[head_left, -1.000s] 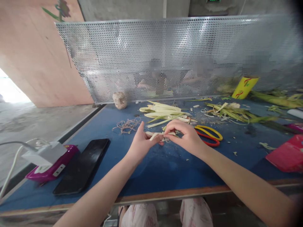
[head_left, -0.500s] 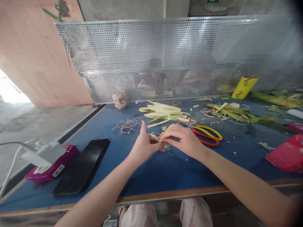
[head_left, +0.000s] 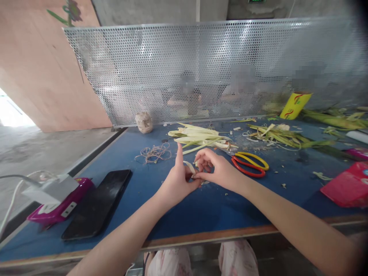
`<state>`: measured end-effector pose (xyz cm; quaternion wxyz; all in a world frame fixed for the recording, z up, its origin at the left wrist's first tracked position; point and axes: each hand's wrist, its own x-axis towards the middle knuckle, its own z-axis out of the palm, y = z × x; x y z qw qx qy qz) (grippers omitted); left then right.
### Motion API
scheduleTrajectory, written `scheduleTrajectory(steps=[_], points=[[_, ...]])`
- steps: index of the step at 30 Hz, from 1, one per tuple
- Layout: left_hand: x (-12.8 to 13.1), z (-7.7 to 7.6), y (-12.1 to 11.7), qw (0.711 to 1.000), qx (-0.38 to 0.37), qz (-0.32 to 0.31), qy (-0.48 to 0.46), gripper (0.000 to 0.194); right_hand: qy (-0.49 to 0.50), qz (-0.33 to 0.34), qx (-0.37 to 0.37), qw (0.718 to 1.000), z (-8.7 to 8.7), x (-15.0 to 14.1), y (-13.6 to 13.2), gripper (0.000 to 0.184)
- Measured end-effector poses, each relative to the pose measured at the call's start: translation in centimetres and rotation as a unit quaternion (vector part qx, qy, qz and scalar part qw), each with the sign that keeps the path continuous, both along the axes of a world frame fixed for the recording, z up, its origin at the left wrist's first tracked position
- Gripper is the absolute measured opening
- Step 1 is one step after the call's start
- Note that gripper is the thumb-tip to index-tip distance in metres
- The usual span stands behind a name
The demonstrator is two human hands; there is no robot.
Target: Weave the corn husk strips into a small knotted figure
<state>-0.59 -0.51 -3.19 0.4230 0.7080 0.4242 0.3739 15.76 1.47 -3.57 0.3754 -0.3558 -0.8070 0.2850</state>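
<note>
My left hand (head_left: 178,180) is closed around a pale husk strip (head_left: 189,166), its index finger pointing up. A loop of the strip bulges above the fingers. My right hand (head_left: 220,168) pinches the strip between thumb and forefinger beside the left thumb, the other fingers curled. Where the strip ends is hidden by the fingers. Just beyond both hands lies a pile of pale corn husks (head_left: 198,134). Scissors (head_left: 249,174) with red and yellow handles rest right of my right hand. A tangle of thin brown twine (head_left: 154,154) sits left of my left hand.
A black phone (head_left: 99,203) and a purple power strip (head_left: 61,209) with a white charger are at left. Behind stand a wrapped roll (head_left: 144,122), a yellow tube (head_left: 295,105) and a perforated metal screen (head_left: 161,69), people beyond it. Green husks (head_left: 287,136) and a red packet (head_left: 346,188) lie right.
My right hand's fingers have lifted and curled while its thumb and forefinger stay at the strip. More of the strip's loop shows above my left hand. The view has shifted slightly.
</note>
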Motion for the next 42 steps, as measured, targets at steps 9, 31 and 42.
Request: scheduleTrajectory(steps=[9,31,42], points=[[0.0,0.6,-0.4,0.996,0.017,-0.013,0.081,0.103,0.003,0.027,-0.111,0.993,0.3,0.0,0.1,0.022],[0.2,0.4,0.0,0.978,-0.124,-0.046,-0.162,0.111,0.050,0.024,0.058,0.997,1.1,-0.2,-1.2,0.008],[-0.2,1.1,0.1,0.971,-0.164,-0.058,-0.166,0.109,-0.045,0.056,0.113,0.991,1.9,0.3,-1.0,0.011]])
